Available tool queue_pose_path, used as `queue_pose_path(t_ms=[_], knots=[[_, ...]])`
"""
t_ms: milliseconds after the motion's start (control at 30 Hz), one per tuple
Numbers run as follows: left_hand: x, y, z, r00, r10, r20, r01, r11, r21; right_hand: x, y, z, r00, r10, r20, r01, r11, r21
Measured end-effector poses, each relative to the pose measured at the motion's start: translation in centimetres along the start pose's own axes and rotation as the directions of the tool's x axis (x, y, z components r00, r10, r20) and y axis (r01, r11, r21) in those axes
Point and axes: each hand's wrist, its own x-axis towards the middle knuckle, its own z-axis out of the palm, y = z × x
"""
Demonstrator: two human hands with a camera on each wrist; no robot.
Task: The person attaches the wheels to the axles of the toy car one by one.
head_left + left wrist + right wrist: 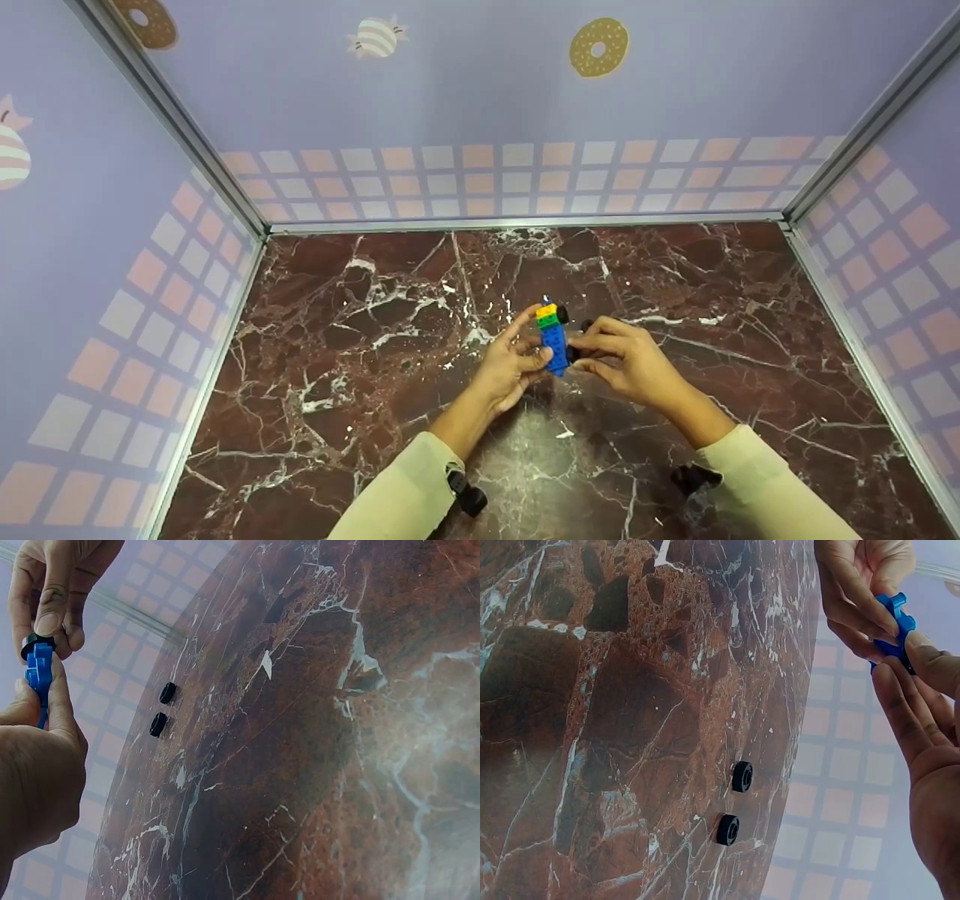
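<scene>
A blue toy car [553, 343], with a green brick [550, 322] and a yellow brick [547, 310] at its far end, is held above the middle of the surface [360, 427]. Judged by its look, it is hard plastic: light, stiff, rather smooth and not fragile, though the stacked bricks could be popped loose by a sideways twist. A hold is best taken across the long blue body, clear of the bricks. There it is gripped from the left by the left hand [504, 367], thumb laid over the near part. At the near right side a black wheel [28, 643] is pinched by the right hand [637, 364], the fingers drawn nearly together; whether it is fully seated cannot be told. A far wheel [562, 313] is seen beside the bricks. Two loose wheels [742, 776] [728, 829] are left near each other on the surface, and beyond it a checked wall [480, 112] is seen.
</scene>
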Motion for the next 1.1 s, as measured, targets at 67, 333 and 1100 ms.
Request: queue_pose_path(t_ms=[67, 333, 1100], knots=[[-0.01, 0.06, -0.04, 1.0, 0.002, 0.0, -0.002, 1.0, 0.004, 0.1, -0.01, 0.03, 1.0, -0.008, 0.002, 0.008, 1.0, 0.002], [-0.05, 0.03, -0.15, 1.0, -0.001, -0.009, 0.001, 1.0, 0.003, 0.04, 0.09, 0.13, 1.0, 0.009, 0.01, -0.009, 1.0, -0.007], [-0.06, -0.19, -0.23, 0.999, -0.012, -0.041, 0.012, 1.0, -0.004, 0.0, 0.04, 0.36, 0.996, 0.085, 0.033, -0.087, 0.994, 0.06]])
